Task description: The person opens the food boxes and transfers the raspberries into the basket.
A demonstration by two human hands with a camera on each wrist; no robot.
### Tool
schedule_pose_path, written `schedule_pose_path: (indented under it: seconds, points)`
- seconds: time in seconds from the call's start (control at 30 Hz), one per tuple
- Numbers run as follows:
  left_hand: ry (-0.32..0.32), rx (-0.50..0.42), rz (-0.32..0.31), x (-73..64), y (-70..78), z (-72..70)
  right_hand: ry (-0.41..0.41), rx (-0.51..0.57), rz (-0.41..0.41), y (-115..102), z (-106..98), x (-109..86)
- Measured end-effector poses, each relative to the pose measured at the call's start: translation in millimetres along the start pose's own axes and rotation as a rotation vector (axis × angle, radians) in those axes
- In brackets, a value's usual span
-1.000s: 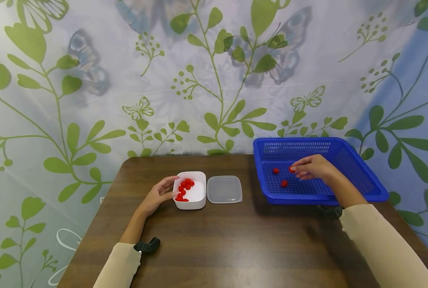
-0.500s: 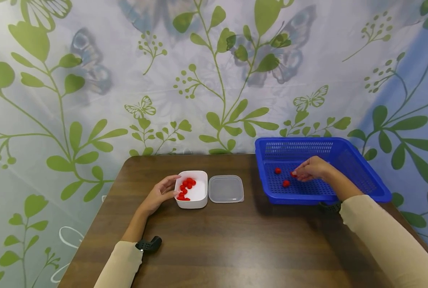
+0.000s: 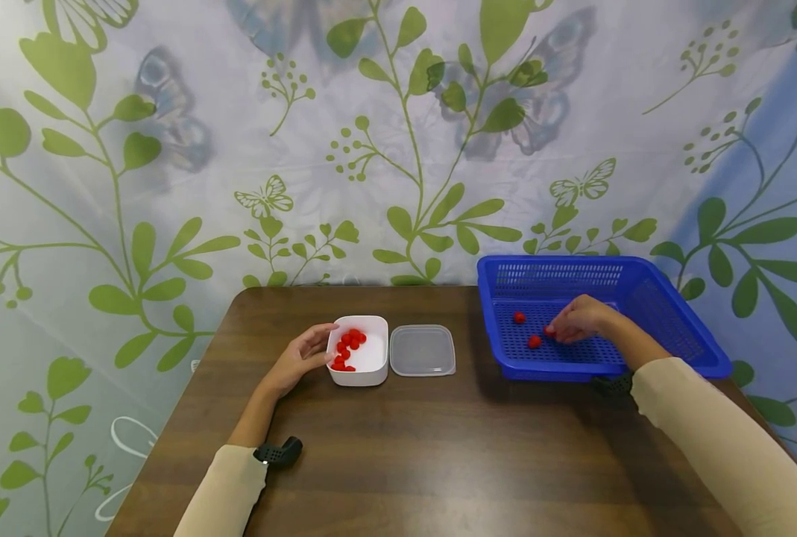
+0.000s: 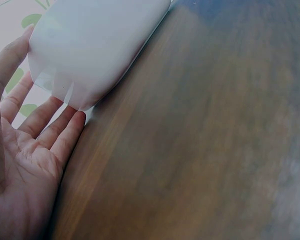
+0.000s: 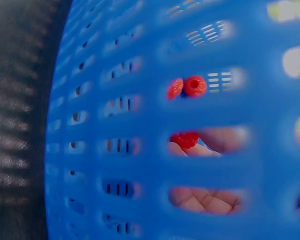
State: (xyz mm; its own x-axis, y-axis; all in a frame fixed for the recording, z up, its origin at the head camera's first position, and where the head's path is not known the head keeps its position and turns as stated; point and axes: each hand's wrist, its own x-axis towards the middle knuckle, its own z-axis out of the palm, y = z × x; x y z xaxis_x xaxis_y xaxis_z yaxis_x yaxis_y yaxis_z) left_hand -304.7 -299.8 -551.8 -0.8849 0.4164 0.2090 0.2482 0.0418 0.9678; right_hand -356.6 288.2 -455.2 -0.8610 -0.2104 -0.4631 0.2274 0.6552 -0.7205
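In the head view my left hand (image 3: 302, 359) rests against the left side of a white square container (image 3: 373, 377), its fingers fairly straight. Several red raspberries (image 3: 345, 354) lie inside along the left. The left wrist view shows the fingertips touching the outer wall of the white container (image 4: 95, 47). My right hand (image 3: 581, 319) is down inside a blue basket (image 3: 673, 328), with its fingertips pinching a raspberry (image 3: 549, 330). Through the basket's slots, the right wrist view shows this raspberry (image 5: 186, 139) between thumb and finger. Two loose raspberries (image 3: 534, 341) lie on the basket floor nearby.
A clear plastic lid (image 3: 423, 350) lies flat just right of the white container. All stand near the back of a brown wooden table (image 3: 425, 455). A leaf-patterned cloth (image 3: 344, 164) hangs behind it. The basket's perforated wall partly blocks the right wrist view.
My right hand has lowered toward the basket floor with the raspberry at its fingertips. The left hand stays against the container. The head view has shifted slightly.
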Motion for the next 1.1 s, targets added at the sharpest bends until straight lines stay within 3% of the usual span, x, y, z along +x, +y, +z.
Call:
schedule_pose_path:
  seconds: [0.73, 1.1]
  points:
    - [0.002, 0.014, -0.004, -0.9, -1.1, -1.0, -0.024, -0.026, 0.014, 0.2, 1.0, -2.6]
    - [-0.004, 0.021, 0.003, -1.3, -2.4, -2.0, 0.037, -0.041, -0.009, -8.5, -2.7, -15.2]
